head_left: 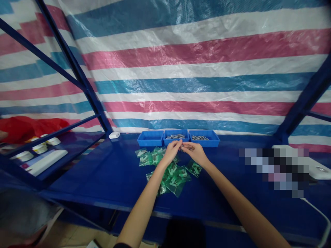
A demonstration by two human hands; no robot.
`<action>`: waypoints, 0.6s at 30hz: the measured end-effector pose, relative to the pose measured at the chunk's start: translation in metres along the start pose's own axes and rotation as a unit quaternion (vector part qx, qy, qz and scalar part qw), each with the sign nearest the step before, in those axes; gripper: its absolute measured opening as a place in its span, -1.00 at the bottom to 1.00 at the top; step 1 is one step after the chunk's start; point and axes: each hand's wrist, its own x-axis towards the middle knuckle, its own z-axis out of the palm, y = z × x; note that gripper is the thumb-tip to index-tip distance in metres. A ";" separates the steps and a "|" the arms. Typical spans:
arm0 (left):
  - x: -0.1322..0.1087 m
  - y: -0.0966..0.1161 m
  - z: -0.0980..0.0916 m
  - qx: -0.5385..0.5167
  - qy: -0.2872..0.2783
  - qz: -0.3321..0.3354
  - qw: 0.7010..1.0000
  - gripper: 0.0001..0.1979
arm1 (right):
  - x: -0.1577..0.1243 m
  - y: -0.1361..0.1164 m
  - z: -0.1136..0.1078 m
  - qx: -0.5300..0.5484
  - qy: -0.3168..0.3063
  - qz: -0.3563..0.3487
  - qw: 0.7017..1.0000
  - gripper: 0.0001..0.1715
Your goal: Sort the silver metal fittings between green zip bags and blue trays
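My left hand (171, 151) and my right hand (194, 151) meet just in front of the blue bins, fingertips almost touching. Both are closed in a pinch; a small greyish thing seems to show between the fingertips, too small to name. Behind them stand three blue plastic bins: a left bin (150, 142), a middle bin (169, 141) with small grey metal parts (176, 136), and a right bin (212, 142) with more metal pieces (199, 137). Below and left of my hands lie several green-tinted clear bags (176, 177) with small parts inside. One bag (194, 168) lies under my right wrist.
A blue table (103, 179) has blue frame posts (89, 91) and a striped sheet (193, 82) behind. A white box (114, 135) stands at the back left. White rolls (40, 148) and a long white object (48, 162) lie left. A white device (317, 167) with a cable sits right.
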 end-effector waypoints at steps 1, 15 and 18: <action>0.000 -0.001 0.000 0.015 0.001 0.008 1.000 -0.58 | 0.000 0.002 0.001 -0.002 -0.004 0.001 1.000 -0.66; -0.001 -0.008 -0.003 0.153 -0.005 0.038 0.987 -0.66 | -0.003 -0.007 0.000 -0.081 0.026 -0.027 0.996 -0.62; 0.001 -0.008 -0.003 0.109 0.008 0.018 0.994 -0.61 | -0.003 -0.010 -0.001 -0.077 0.045 -0.025 0.996 -0.68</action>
